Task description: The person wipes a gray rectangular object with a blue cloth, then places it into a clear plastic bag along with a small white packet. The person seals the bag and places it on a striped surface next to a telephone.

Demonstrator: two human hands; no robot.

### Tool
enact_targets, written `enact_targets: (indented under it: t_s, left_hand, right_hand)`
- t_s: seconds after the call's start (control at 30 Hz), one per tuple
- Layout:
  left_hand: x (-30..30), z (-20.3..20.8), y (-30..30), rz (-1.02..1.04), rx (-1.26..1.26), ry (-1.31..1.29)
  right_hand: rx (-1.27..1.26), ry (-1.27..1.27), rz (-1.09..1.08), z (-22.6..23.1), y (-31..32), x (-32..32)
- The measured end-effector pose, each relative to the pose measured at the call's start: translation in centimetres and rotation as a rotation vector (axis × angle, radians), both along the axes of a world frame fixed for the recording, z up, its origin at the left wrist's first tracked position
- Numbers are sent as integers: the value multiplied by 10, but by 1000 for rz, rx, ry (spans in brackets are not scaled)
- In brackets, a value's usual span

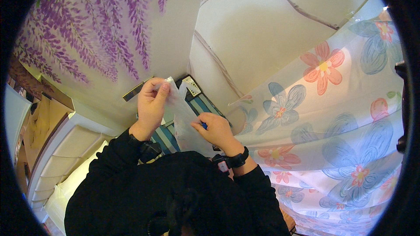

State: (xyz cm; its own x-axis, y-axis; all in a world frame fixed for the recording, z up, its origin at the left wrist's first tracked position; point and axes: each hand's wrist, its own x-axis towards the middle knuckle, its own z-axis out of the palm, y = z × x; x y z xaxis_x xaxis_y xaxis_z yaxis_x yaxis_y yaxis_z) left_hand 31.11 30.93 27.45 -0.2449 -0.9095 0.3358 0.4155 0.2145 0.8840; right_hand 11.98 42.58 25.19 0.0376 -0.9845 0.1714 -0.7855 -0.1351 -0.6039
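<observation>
A translucent whitish plastic bag (184,116) hangs between my hands, its upper edge raised toward the wall. My left hand (151,107) pinches the bag's top corner between thumb and fingers. Close to the bag's right side, my right hand (215,130) is closed around a small blue object (204,125); only a bit of it shows, so its kind is unclear. Whether the right fingers also grip the bag cannot be made out. Both wrists carry black straps with small devices.
Behind the bag is a teal-striped surface (205,105), with a pale labelled panel (191,86) at its far end. A cream padded headboard (65,153) stands left. A flowered curtain (323,135) fills the right. Walls with painted wisteria (105,30) rise ahead.
</observation>
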Motion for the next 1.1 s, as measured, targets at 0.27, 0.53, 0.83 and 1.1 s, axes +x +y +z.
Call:
enact_targets:
  t_s: [0.27,0.53,0.83,1.1]
  left_hand:
    - [6,-6,-12,72,52,153]
    - [16,-4,-28,195,78,256]
    - [27,-13,-40,225,109,318]
    - [22,-10,-22,104,217,209]
  right_hand:
    - [198,140,49,-24,12,-16]
    - [286,248,84,-69,35,-48]
    - [333,86,-168,-85,39,-70]
    - [325,136,-170,-27,29,-56]
